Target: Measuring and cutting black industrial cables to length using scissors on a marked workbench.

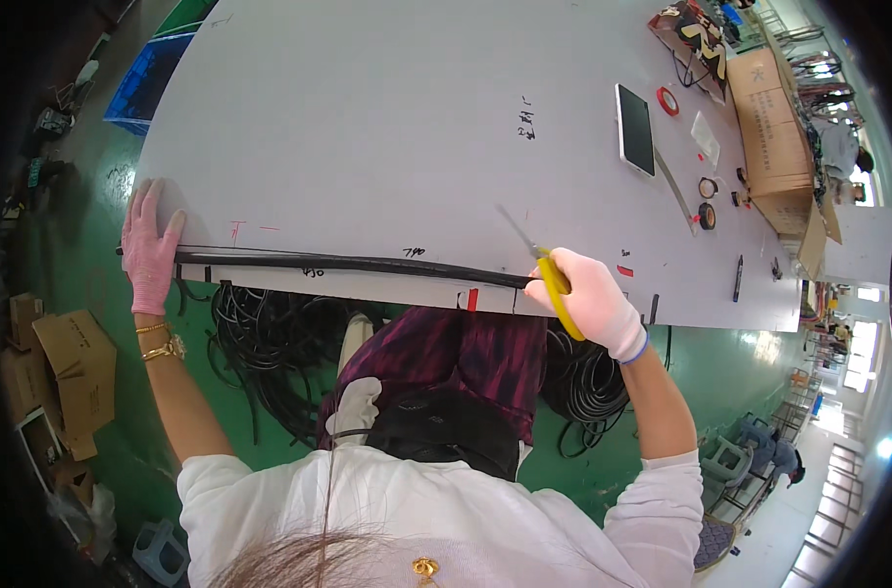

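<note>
A long black tube [348, 263] lies along the table's near edge, bowed slightly. My left hand [150, 250], in a pink glove, rests over its left end with the fingers stretched out flat on the table top. In a pale pink glove, my right hand [591, 302] is closed round the yellow handles of a pair of scissors [554, 286], whose blades point away to the far left. The tube's right end reaches this hand's fingertips; whether they pinch it is hidden. Pen marks and strips of red and black tape [472, 299] run along the table edge beside the tube.
On the grey table [368, 127] at right lie a tablet [635, 129], a metal ruler [675, 191], tape rolls [707, 216] and a pen [738, 278]. A cardboard box [768, 127] stands at its right edge. Coiled black tubing [270, 328] lies below the near edge. People sit farther off.
</note>
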`<state>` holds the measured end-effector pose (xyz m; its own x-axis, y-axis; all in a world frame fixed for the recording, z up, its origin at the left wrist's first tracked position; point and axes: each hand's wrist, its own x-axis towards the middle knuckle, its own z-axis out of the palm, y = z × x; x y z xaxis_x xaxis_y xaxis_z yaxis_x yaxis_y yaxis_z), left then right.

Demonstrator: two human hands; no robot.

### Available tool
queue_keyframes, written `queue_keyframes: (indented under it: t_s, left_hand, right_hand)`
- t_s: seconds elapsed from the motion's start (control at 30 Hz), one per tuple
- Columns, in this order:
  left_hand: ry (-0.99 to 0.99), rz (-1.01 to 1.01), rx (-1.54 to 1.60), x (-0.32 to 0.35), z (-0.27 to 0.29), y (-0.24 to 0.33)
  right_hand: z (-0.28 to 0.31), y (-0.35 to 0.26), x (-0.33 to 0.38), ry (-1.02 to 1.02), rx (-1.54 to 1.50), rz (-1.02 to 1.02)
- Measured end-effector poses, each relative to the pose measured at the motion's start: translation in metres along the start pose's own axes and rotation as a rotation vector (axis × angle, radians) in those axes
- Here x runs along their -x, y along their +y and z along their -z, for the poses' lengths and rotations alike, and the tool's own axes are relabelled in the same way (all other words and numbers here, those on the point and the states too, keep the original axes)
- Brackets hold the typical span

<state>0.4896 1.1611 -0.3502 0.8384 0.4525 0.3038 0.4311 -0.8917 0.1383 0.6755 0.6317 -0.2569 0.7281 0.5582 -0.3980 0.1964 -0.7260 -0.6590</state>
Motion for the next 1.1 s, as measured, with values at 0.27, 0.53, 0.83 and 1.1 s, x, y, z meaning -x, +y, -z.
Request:
queue_keyframes:
  t_s: [0.27, 0.53, 0.83, 1.1]
  left_hand:
    - [-0.002, 0.013, 0.012, 0.0, 0.001, 0.001]
    - [0.008, 0.0, 0.011, 0.0, 0.001, -0.001]
    - [-0.011, 0.021, -0.001, 0.001, 0.002, 0.001]
    - [-0.004, 0.021, 0.045, -0.001, 0.002, 0.002]
  right_hand:
    - [-0.003, -0.006, -0.014, -0.056, 0.333, -0.095]
    - [-0.001, -0.005, -0.014, -0.053, 0.309, -0.063]
    - [-0.001, -0.001, -0.015, -0.032, 0.303, -0.043]
    - [-0.001, -0.003, -0.016, -0.035, 0.328, -0.033]
